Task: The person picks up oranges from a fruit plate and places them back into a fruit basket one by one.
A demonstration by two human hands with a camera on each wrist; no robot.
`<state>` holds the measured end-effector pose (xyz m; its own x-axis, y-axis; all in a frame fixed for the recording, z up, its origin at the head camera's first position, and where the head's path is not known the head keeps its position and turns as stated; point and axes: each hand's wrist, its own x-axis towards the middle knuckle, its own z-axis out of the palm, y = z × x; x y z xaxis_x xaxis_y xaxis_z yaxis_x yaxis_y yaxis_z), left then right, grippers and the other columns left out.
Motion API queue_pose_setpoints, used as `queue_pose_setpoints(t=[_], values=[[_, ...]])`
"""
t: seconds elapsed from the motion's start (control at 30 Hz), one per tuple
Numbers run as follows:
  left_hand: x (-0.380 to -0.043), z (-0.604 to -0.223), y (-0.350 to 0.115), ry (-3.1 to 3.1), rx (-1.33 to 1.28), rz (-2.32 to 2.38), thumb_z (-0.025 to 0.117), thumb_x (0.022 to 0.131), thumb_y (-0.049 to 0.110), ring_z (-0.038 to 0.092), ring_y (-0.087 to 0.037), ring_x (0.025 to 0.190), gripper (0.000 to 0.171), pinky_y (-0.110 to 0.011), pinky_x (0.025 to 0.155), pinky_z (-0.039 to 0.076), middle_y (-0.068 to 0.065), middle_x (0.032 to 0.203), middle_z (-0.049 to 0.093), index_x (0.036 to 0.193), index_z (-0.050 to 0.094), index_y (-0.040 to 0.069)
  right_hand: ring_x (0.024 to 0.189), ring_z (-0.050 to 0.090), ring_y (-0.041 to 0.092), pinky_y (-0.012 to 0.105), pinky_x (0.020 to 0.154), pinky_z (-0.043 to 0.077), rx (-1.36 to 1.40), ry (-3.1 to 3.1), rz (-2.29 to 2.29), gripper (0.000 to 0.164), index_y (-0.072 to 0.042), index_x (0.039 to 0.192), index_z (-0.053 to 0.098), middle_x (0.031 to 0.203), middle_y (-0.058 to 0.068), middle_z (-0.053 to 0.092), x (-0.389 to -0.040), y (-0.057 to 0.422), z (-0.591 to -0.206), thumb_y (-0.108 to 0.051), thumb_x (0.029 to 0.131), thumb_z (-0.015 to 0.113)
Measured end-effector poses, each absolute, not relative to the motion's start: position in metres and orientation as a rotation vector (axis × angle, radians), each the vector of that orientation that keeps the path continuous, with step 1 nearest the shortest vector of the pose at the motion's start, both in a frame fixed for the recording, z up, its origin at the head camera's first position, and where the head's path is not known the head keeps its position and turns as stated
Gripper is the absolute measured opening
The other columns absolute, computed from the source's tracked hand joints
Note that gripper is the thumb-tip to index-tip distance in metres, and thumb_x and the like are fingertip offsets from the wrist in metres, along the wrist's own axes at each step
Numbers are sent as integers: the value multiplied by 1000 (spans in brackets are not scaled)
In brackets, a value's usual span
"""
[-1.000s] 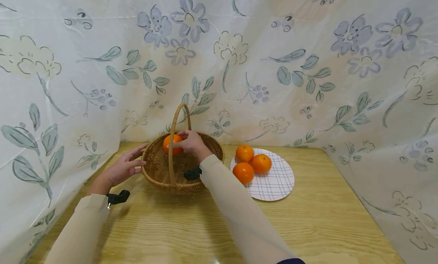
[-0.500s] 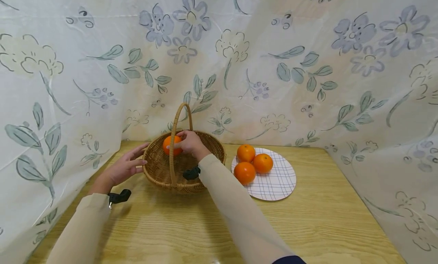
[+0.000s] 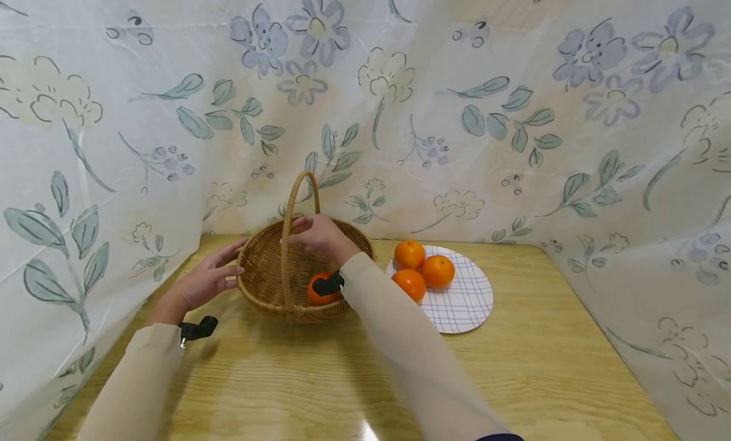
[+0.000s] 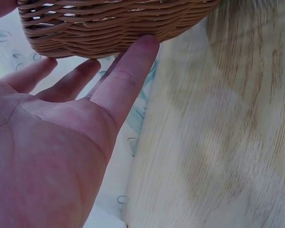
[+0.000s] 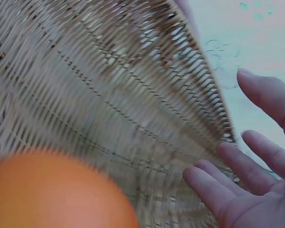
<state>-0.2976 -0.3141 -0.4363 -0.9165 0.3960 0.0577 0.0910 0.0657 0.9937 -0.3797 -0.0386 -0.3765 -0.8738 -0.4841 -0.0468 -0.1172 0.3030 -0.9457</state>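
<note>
A wicker basket (image 3: 263, 273) with a tall arched handle stands on the table at centre-left. My left hand (image 3: 202, 282) touches the basket's left side with fairly straight fingers; in the left wrist view the thumb (image 4: 133, 71) rests against the weave. Over the basket, behind the handle, is my right hand (image 3: 322, 235), holding nothing. Its fingers are spread in the right wrist view, apart from the orange (image 5: 61, 194). That orange lies at the basket's bottom near the front, partly hidden in the head view by the black wrist mount (image 3: 328, 283).
To the right, a white checked oval mat (image 3: 465, 301) bears three oranges (image 3: 438, 272), one partly covered by the right sleeve (image 3: 394, 339). A floral curtain (image 3: 400, 111) hangs behind and at both sides of the wooden table (image 3: 542, 339).
My right hand has let go of the orange. The orange has dropped from the basket's back to its bottom near the front. My left hand stays at the basket's side.
</note>
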Motion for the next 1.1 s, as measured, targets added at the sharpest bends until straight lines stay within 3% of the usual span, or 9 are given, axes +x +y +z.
queue_pose_setpoints(t=[0.3,0.47,0.7,0.93,1.1], values=[[-298,-434,-315,2105,503,1938,44,107,3,55,-5,128,70,-28,93,58,-27,167,3,166,6,9,125,62,30,43,104,54,-688,2334,-1466,64,-8,144,58,139,12,64,-376,-2,-354,-30,89,81],[-299,-434,-315,2099,509,1946,45,107,4,56,-5,127,70,-27,93,58,-28,166,3,166,6,9,129,60,26,42,105,53,-693,2315,-1526,63,-9,144,59,141,11,63,-374,20,-350,-31,89,81],[-300,-436,-315,2093,494,1947,48,107,7,56,-5,126,72,-27,93,58,-27,166,4,166,7,10,130,60,26,49,110,49,-652,2253,-1669,56,-13,142,60,145,14,60,-370,58,-352,-27,91,80],[-300,-435,-315,2102,486,1943,47,108,8,56,-5,126,71,-27,92,58,-26,165,6,166,7,9,130,60,21,50,114,45,-627,2297,-1763,49,-23,137,64,138,-1,65,-359,98,-356,-32,91,79],[-298,-434,-315,2100,488,1947,47,108,8,56,-6,125,72,-26,92,58,-26,164,7,166,6,9,128,61,19,46,116,43,-599,2358,-1807,48,-24,135,65,135,-3,67,-351,123,-360,-33,91,80]])
